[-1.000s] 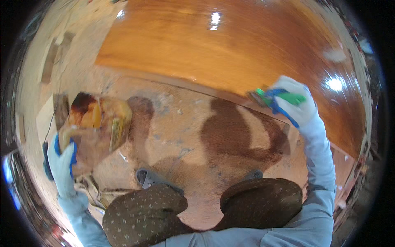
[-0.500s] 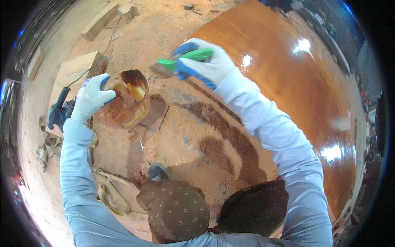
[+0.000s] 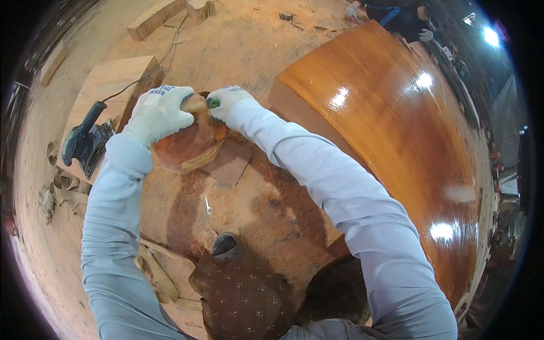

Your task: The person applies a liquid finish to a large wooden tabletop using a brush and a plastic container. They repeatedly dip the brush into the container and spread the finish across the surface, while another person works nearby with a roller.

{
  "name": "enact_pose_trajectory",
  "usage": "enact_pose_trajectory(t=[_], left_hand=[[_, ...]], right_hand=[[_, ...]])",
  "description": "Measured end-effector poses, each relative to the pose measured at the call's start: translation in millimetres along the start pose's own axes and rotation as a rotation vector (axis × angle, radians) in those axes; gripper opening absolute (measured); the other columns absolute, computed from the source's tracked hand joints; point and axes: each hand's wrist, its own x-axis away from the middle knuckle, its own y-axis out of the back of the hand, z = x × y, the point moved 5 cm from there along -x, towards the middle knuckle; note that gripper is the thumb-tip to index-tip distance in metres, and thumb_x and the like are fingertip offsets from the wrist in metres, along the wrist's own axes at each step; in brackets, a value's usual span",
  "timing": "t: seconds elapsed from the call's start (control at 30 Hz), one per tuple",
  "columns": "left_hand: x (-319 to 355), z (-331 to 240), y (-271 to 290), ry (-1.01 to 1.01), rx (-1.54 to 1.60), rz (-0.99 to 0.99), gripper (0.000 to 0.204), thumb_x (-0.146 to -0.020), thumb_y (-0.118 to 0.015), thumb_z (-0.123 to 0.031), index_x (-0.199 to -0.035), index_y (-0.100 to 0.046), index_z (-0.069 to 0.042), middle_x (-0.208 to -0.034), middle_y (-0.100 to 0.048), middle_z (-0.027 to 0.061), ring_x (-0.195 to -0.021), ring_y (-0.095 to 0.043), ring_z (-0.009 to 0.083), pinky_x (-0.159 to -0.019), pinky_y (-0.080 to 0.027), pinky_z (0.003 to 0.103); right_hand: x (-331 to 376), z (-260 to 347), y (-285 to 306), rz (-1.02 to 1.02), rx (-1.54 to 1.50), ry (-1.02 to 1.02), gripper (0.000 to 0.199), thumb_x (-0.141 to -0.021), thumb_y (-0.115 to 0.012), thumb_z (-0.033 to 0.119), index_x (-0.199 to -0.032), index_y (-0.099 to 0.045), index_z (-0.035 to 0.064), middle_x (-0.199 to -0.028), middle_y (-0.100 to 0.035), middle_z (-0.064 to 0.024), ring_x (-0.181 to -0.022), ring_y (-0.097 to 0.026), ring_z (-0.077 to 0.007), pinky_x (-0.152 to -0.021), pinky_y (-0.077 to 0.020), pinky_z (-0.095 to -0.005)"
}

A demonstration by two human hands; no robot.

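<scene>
My gloved left hand [image 3: 161,115] grips the upper part of a cut-open plastic jug [image 3: 187,147], which is translucent and stained reddish brown. At the jug's open top is my gloved right hand [image 3: 228,102], closed on a paintbrush [image 3: 213,103]. Only a bit of the brush's green handle shows; its bristles are hidden at the jug's opening. To the right lies a large glossy wooden slab [image 3: 385,119], orange-brown, with bright lamp reflections on its surface.
A power sander [image 3: 88,139] with a cord rests against a pale wood block [image 3: 113,85] on the left. A flat brown piece [image 3: 231,161] lies by the jug on the dusty floor. Timber offcuts [image 3: 156,20] lie farther off. Another person [image 3: 396,20] is beyond the slab's far end.
My right hand has moved left and slightly down from the slab's edge, bringing the brush to the jug's opening. The view has shifted, and another person now shows at the far right.
</scene>
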Motion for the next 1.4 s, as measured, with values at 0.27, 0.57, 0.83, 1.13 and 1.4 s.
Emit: enact_pose_trajectory(t=[0.27, 0.57, 0.83, 1.13, 1.4], left_hand=[[1, 1, -5, 0.001, -0.032, 0.003, 0.041, -0.073, -0.062, -0.027, -0.11, -0.066, -0.011, -0.101, -0.068, 0.0161, -0.101, -0.063, 0.0329, -0.087, -0.049, 0.044], [0, 1, -4, 0.03, 0.017, -0.034, 0.045, -0.071, -0.063, -0.025, -0.113, -0.066, -0.007, -0.104, -0.068, 0.0168, -0.101, -0.062, 0.0353, -0.089, -0.049, 0.043], [0, -6, -2, 0.153, 0.067, 0.091, 0.054, -0.072, -0.066, -0.026, -0.121, -0.063, -0.003, -0.115, -0.066, 0.0186, -0.111, -0.059, 0.0346, -0.096, -0.046, 0.042], [24, 23, -10, 0.121, 0.043, -0.111, 0.046, -0.072, -0.064, -0.024, -0.114, -0.065, -0.007, -0.107, -0.067, 0.0181, -0.103, -0.061, 0.0367, -0.091, -0.048, 0.043], [42, 29, -9, 0.154, 0.069, -0.162, 0.05, -0.073, -0.064, -0.024, -0.118, -0.063, -0.005, -0.111, -0.066, 0.018, -0.107, -0.062, 0.0349, -0.094, -0.048, 0.042]], right_hand=[[46, -56, 4, -0.131, -1.133, -0.389, 0.02, -0.084, -0.072, 0.013, -0.098, -0.07, -0.0001, -0.082, -0.071, -0.0111, -0.059, -0.067, -0.0193, -0.046, -0.0525, -0.032], [121, -89, 25, -0.487, -1.684, -0.391, 0.021, -0.087, -0.065, 0.006, -0.106, -0.061, -0.0024, -0.096, -0.067, -0.0184, -0.074, -0.07, -0.0311, -0.064, -0.0636, -0.0404], [139, -110, 56, -0.592, -1.607, -0.415, 0.019, -0.087, -0.066, 0.005, -0.103, -0.059, -0.0021, -0.093, -0.063, -0.0171, -0.074, -0.069, -0.0323, -0.06, -0.0621, -0.0435], [96, -25, 94, 0.093, 0.773, 0.708, 0.009, -0.086, -0.062, 0.014, -0.093, -0.06, 0.0072, -0.084, -0.062, -0.0082, -0.083, -0.066, -0.0233, -0.076, -0.0555, -0.0327], [185, -57, 28, 0.811, 0.939, 0.624, 0.016, -0.085, -0.064, 0.02, -0.093, -0.071, 0.0085, -0.092, -0.069, -0.0095, -0.091, -0.068, -0.0254, -0.074, -0.0583, -0.0395]])
